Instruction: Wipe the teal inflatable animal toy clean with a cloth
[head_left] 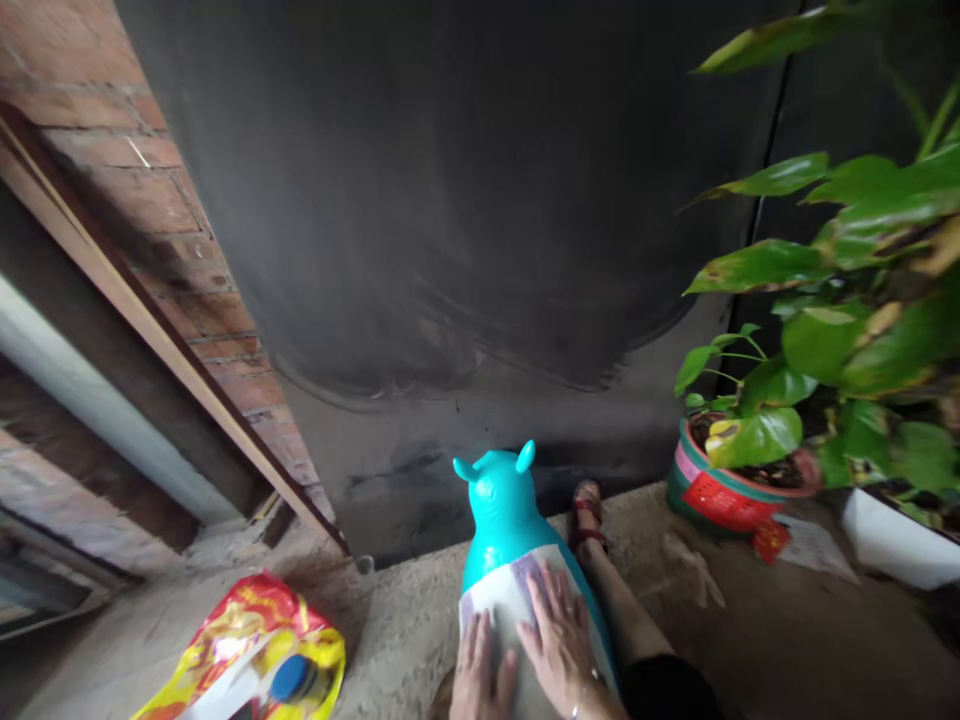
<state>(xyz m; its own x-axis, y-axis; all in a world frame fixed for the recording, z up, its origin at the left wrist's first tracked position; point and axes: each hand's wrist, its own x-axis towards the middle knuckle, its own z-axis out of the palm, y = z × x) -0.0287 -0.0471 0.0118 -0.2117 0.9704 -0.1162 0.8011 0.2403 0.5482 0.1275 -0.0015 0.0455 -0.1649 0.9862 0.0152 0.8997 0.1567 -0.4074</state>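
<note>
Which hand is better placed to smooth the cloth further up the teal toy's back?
Probably the right hand: it lies flat higher on the cloth, nearer the teal toy head. The left hand rests lower, near the frame's bottom edge.

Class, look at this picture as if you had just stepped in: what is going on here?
A person sits on a rough floor facing a dark wall. Both hands, the left hand and the right hand, lie flat with fingers spread on a pale sheet pressed over the back of a turquoise inflatable toy animal. One sandalled foot stretches out beside the toy. A red and yellow bag lies to the left, and a potted plant stands to the right.
</note>
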